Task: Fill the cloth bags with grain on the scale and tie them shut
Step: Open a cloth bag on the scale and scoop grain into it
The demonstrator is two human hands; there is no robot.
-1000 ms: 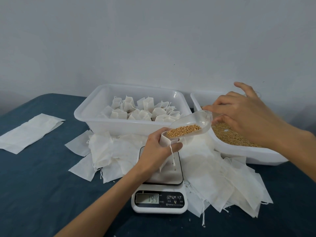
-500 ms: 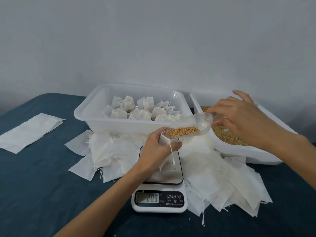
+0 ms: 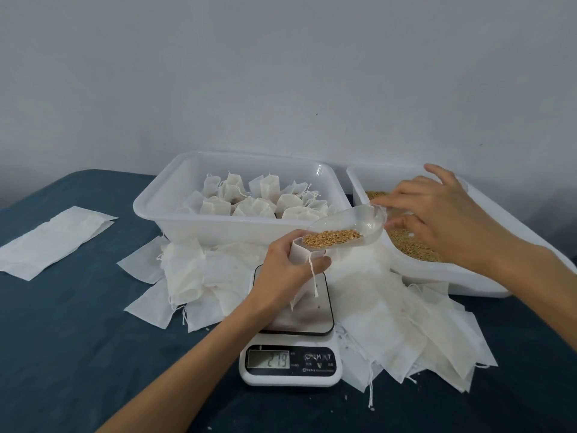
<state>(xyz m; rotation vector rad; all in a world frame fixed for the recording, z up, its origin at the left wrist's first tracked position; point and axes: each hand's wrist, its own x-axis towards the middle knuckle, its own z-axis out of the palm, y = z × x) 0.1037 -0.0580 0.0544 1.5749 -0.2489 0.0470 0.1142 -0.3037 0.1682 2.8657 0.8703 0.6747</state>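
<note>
Cloth bag (image 3: 300,255) in left grip (image 3: 282,273) over scale (image 3: 293,339), right grip (image 3: 437,220) pinching scoop (image 3: 352,228) at bag's rim

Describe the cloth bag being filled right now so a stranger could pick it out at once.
Find the white scale at the front of the blue table. Over its platform the left hand grips one cloth bag upright, with the clear scoop tipping grain into its mouth. Unlike the flat bags around the scale and the tied bags in the tub, it is open.
</note>
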